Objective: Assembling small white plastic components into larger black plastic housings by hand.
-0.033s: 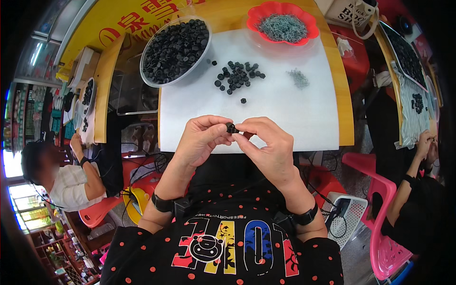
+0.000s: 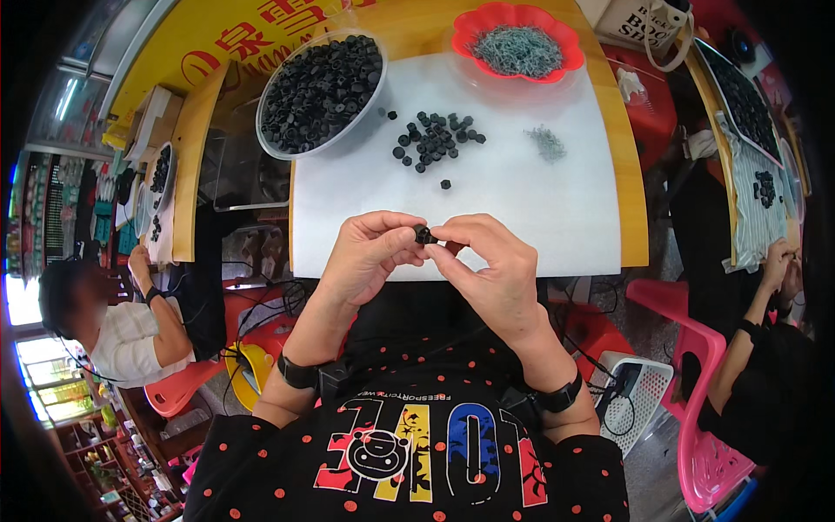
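Note:
A small black knob-like part (image 2: 424, 234) is pinched between the fingertips of both my hands, just above the near edge of the white sheet. My left hand (image 2: 376, 252) grips it from the left between thumb and forefinger, the other fingers curled beneath. From the right, the thumb and forefinger of my right hand (image 2: 489, 265) close on its other side. Fingertips cover much of the part, so fine detail is hidden. Beyond my hands lies a loose pile of similar black parts (image 2: 433, 139), with a single black part (image 2: 446, 184) nearer to me.
A clear tub (image 2: 263, 130) heaped with black parts stands far left on the white sheet (image 2: 557, 222). Far right, a red scalloped bowl (image 2: 574, 65) holds thin grey metal pieces, with a small heap of them (image 2: 546, 144) nearer. People sit at tables on both sides.

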